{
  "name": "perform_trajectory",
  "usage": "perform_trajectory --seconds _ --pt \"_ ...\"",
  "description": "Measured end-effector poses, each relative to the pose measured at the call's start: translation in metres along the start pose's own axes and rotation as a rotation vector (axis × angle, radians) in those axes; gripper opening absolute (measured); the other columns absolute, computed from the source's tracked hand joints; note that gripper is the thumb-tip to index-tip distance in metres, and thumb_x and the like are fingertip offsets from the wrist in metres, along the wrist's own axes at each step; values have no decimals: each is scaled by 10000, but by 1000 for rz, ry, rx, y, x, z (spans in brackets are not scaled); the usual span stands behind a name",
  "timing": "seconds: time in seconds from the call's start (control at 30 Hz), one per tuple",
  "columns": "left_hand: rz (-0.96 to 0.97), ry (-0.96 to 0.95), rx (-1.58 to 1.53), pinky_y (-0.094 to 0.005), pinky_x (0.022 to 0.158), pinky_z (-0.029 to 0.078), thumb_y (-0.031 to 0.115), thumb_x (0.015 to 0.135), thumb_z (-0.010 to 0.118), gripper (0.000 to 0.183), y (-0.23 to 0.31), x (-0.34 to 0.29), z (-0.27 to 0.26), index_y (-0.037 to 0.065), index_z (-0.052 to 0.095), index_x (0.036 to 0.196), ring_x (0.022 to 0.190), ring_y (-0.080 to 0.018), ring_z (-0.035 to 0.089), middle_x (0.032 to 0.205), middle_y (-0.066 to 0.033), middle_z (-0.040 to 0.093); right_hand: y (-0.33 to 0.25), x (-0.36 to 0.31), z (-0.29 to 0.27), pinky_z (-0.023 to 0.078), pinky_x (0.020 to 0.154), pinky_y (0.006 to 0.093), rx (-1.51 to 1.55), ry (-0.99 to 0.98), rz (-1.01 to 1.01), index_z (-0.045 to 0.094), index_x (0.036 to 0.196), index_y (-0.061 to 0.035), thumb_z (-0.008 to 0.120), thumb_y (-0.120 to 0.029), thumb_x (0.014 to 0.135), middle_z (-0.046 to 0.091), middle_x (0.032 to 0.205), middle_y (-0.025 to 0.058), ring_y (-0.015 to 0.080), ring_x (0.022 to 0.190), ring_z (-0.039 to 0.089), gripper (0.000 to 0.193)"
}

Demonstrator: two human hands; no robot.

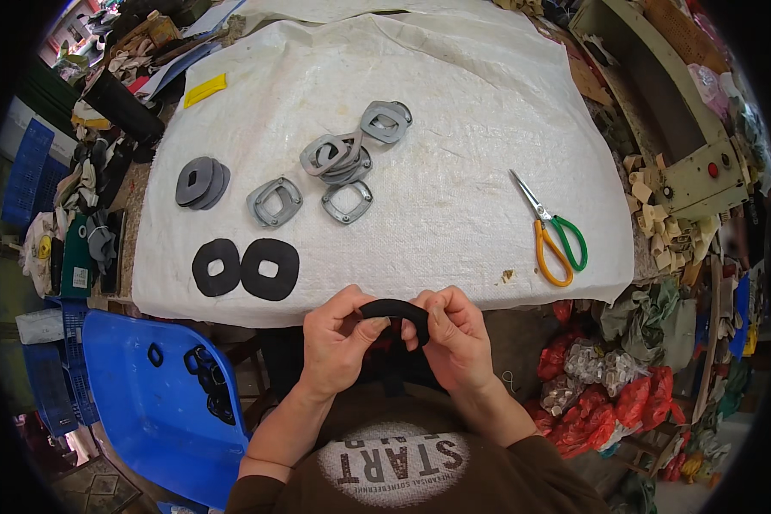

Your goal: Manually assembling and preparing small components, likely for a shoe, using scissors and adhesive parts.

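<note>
Between both hands, just past the table's near edge, is a black ring-shaped pad [394, 307], bent into an arch. My left hand [337, 343] pinches its left end between thumb and fingers. At the other end my right hand [457, 338] grips it the same way, thumb on top. Two flat black pads with square holes, a left one [216, 287] and a right one [271, 289], lie side by side left of my hands. Farther back rest a stack of dark grey pads [204, 202] and several grey frames [349, 164], some piled on each other.
Scissors [553, 236] with one orange and one green handle lie at the right. A yellow packet [205, 90] is at the far left of the white sheet [471, 171]. A blue basin [137, 411] with black rings stands lower left; red bags [587, 424] sit lower right.
</note>
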State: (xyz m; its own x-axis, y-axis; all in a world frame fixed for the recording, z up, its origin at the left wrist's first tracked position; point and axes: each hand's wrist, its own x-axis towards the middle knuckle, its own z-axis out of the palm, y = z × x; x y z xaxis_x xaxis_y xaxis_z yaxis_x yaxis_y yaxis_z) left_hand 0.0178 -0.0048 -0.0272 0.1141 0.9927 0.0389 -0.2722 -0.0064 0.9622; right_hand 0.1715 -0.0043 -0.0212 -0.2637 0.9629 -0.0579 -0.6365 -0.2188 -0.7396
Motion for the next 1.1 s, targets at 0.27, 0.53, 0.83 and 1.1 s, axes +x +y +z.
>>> perform_trajectory --seconds 0.27,0.53,0.83,1.1 --pt "124 39 148 -202 521 363 133 818 629 155 4 0 5 -14 593 852 597 -73 468 697 -12 499 1 -1 1 361 500 202 208 -43 98 457 841 -35 553 -193 864 525 742 129 121 542 420 186" --pt "100 5 172 -203 518 366 151 821 627 173 5 0 5 -14 590 856 598 -75 481 693 -17 499 -1 4 -5 406 501 248 236 -22 198 451 875 -38 525 -188 880 540 779 165 168 586 501 167" --pt "118 22 252 -223 516 367 171 822 627 188 1 1 0 -10 592 858 587 -86 476 676 -26 503 -6 2 -1 414 580 258 -182 -80 -41 426 858 -40 437 -195 921 515 774 130 165 645 485 168" --pt "345 121 427 -247 500 356 137 789 649 147 -1 0 5 1 605 824 562 -133 459 646 -40 520 5 0 7 371 557 230 176 23 82 433 842 -53 497 -164 891 499 741 82 127 614 438 137"
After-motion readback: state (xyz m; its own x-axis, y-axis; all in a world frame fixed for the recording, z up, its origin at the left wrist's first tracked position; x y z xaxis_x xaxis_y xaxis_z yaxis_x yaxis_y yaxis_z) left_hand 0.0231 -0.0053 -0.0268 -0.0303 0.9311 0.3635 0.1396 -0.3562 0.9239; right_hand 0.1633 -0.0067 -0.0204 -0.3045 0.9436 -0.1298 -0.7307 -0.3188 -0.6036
